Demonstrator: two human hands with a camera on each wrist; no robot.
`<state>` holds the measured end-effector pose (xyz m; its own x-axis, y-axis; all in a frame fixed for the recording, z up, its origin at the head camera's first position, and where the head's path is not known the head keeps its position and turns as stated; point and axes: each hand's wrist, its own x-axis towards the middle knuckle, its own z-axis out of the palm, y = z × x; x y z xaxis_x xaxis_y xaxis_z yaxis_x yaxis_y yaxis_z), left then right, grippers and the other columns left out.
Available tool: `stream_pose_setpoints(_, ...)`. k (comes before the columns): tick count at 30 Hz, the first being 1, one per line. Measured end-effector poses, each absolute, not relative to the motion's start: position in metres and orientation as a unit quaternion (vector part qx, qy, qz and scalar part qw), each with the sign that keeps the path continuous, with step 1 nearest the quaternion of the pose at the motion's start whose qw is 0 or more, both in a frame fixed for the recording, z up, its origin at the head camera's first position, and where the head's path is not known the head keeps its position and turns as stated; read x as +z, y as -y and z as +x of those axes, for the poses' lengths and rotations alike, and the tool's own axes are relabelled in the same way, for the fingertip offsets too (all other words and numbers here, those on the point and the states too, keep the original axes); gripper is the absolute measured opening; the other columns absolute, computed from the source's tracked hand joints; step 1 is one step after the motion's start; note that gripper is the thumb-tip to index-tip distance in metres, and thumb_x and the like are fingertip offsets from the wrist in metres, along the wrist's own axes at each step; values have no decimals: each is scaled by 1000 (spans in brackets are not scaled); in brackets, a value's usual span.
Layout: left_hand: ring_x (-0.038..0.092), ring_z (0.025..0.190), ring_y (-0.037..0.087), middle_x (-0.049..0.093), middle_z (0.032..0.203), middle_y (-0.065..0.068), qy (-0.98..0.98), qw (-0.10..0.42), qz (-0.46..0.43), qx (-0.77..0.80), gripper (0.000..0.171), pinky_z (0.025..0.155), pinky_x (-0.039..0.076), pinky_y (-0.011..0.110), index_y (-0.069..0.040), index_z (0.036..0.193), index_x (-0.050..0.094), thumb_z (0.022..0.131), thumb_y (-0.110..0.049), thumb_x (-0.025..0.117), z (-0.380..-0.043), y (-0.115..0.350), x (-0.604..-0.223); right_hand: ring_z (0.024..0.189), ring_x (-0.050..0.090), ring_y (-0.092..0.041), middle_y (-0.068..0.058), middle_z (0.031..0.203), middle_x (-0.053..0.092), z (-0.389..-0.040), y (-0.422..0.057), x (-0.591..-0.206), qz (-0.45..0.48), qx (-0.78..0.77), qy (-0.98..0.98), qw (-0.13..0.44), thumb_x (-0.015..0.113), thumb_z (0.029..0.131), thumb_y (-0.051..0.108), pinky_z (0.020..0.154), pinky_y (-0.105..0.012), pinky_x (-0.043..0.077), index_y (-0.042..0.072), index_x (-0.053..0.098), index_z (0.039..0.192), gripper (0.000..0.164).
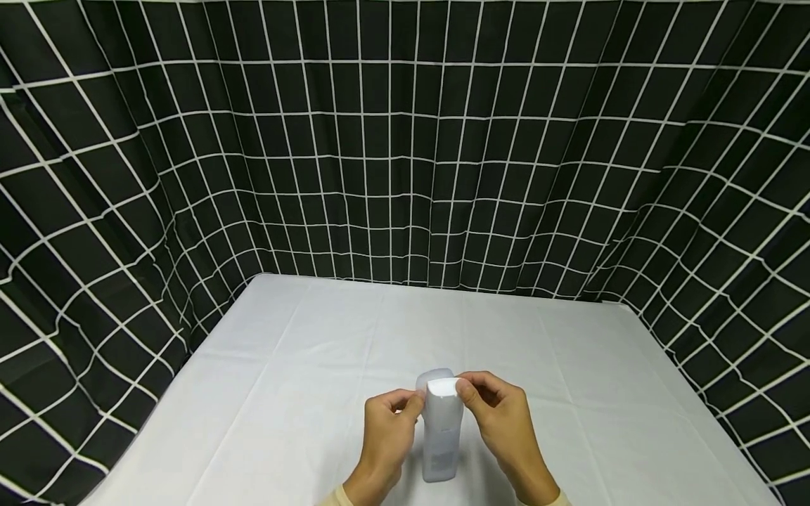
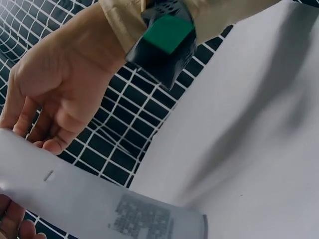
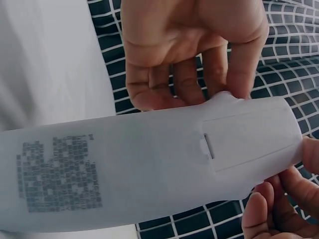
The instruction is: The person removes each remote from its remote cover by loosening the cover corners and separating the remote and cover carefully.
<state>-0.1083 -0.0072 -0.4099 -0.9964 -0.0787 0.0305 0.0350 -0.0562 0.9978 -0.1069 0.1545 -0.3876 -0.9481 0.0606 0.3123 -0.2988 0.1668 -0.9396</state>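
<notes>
A white remote control point(image 1: 442, 432) stands on end between my hands, its back facing me. A frosted, see-through sleeve point(image 1: 435, 374) covers its lower part and shows behind its bare white top end. My left hand point(image 1: 387, 429) pinches the upper left side between thumb and fingers. At the upper right corner, my right hand point(image 1: 506, 418) pinches with thumb and forefinger. The battery cover point(image 3: 249, 137) and a blurred printed label point(image 3: 60, 174) show in the right wrist view. The left wrist view also has the label point(image 2: 142, 219), near the remote's far end.
A white cloth covers the table point(image 1: 304, 379) around the hands. Black curtains point(image 1: 405, 154) with a white grid stand along the back and both sides. A dark strap with a green patch point(image 2: 169, 34) sits at the left wrist.
</notes>
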Motion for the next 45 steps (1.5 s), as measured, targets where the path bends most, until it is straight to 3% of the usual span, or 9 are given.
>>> stream_pose_setpoints(9,52,56,15,59,64,2,774,17,38,-632,20,46,41,24,-4,71,70,91,-6,65,-124,3,-436,81,64,-23,-9,89,69,-108,-155,-384,103,645,744,141,68,91,12,76,-28,52,-4,71,93,16)
stream_pose_setpoints(22,55,50,14,58,56,1,834,5,15,-552,22,45,46,27,-3,65,66,87,-2,66,-126,2,-457,78,64,-23,-8,89,69,-109,-156,-381,115,634,749,154,67,91,10,73,-28,52,-4,71,93,14)
stream_pose_setpoints(36,55,62,16,60,63,2,802,-30,42,-595,24,53,44,30,-4,67,68,91,-10,63,-124,4,-457,82,64,-21,-8,89,68,-107,-155,-389,68,627,763,141,65,94,20,75,-29,52,-2,70,98,23)
stream_pose_setpoints(40,55,58,15,59,62,1,785,-17,46,-618,22,51,44,27,-5,72,67,93,-9,61,-121,2,-454,76,59,-24,-10,83,64,-105,-154,-394,51,641,755,125,60,97,21,67,-31,52,-2,70,102,25)
stream_pose_setpoints(45,46,46,8,52,54,-3,779,61,26,-623,20,41,34,19,-7,73,65,92,-4,61,-123,-3,-452,71,57,-23,-15,79,61,-105,-155,-398,34,680,724,107,62,94,6,64,-31,52,-7,69,100,16)
